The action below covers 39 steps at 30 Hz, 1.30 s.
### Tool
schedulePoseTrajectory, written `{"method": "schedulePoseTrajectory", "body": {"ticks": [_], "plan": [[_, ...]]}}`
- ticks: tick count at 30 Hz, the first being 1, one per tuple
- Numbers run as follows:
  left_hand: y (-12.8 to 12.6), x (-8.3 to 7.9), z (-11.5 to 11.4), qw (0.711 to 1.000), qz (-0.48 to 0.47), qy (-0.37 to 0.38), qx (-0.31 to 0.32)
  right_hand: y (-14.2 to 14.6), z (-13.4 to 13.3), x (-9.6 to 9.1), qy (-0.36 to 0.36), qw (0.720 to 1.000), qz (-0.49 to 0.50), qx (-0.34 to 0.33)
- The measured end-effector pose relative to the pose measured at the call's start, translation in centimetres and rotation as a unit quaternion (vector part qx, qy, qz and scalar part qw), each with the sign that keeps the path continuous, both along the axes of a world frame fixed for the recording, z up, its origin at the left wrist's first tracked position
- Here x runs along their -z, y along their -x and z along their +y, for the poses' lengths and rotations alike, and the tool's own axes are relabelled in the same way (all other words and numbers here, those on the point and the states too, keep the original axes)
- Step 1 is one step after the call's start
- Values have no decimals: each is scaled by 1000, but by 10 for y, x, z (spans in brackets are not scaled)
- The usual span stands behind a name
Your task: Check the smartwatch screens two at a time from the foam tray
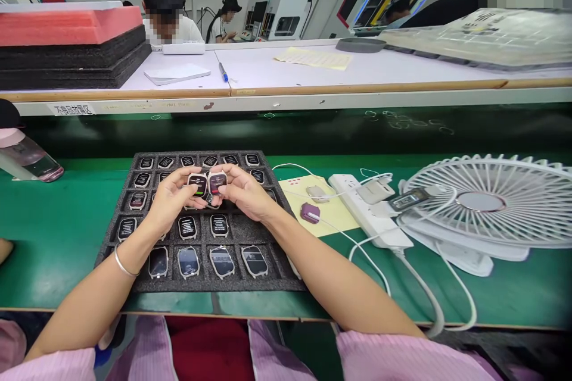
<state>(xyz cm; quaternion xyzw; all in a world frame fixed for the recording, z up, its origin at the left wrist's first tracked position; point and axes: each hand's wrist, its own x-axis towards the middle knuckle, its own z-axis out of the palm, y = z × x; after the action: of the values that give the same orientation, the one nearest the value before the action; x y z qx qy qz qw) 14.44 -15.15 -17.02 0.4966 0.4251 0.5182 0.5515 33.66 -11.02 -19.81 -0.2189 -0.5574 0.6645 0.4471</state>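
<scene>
Over the black foam tray, my two hands are side by side. My left hand grips a smartwatch whose lit screen shows a green bar, with the thumb on its face. Against it, my right hand pinches a second smartwatch with a red bar on its screen. Several more watch bodies sit in the tray's pockets; a lit watch shows white text, while a front-row watch has a dark screen. My hands hide some middle pockets.
Right of the tray lie a yellow sheet, a purple case, a white power strip with cables and a white fan. A bottle stands left. Behind runs a raised shelf with foam stacks. People sit beyond.
</scene>
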Motion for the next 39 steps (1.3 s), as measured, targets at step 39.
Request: {"method": "schedulePoseTrajectory", "body": {"ticks": [39], "plan": [[-3, 13, 5, 997, 64, 40, 14, -3, 3, 5, 127, 990, -41, 41]]}}
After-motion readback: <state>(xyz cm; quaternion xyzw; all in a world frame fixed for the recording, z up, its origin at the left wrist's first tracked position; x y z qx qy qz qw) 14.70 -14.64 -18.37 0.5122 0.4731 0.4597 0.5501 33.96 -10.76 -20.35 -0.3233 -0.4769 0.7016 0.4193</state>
